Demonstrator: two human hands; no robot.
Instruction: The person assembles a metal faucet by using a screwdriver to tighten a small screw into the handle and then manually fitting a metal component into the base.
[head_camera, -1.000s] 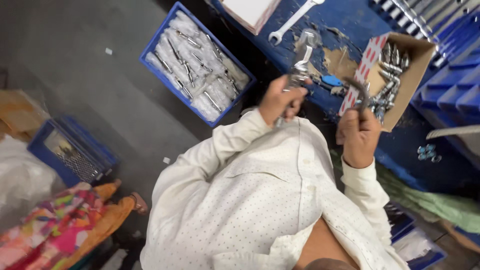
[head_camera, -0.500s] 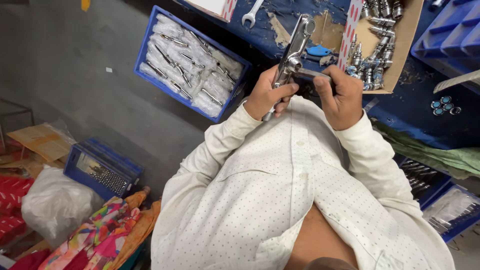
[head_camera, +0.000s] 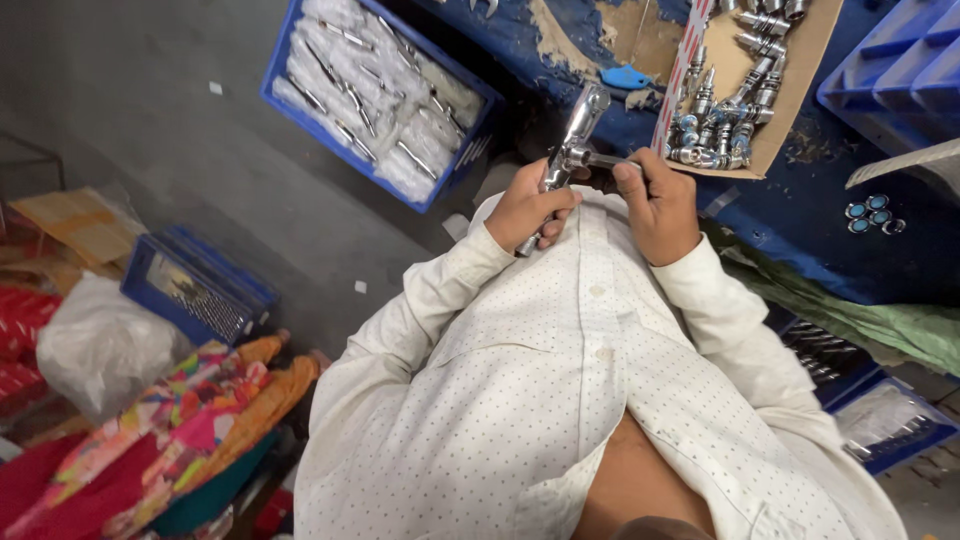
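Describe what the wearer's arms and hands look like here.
Both arms are covered by long sleeves of a white shirt with small dark dots, its cuffs ending at the wrists. The left hand and right hand are bare: no gloves, and no rings or watch visible.

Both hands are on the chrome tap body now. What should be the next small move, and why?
Probably the right hand should keep turning the small fitting into the side of the chrome tap body. The left hand grips the body by its lower stem, and the right fingertips pinch the fitting at the side port, so it seems not fully seated. More fittings lie in the cardboard box.
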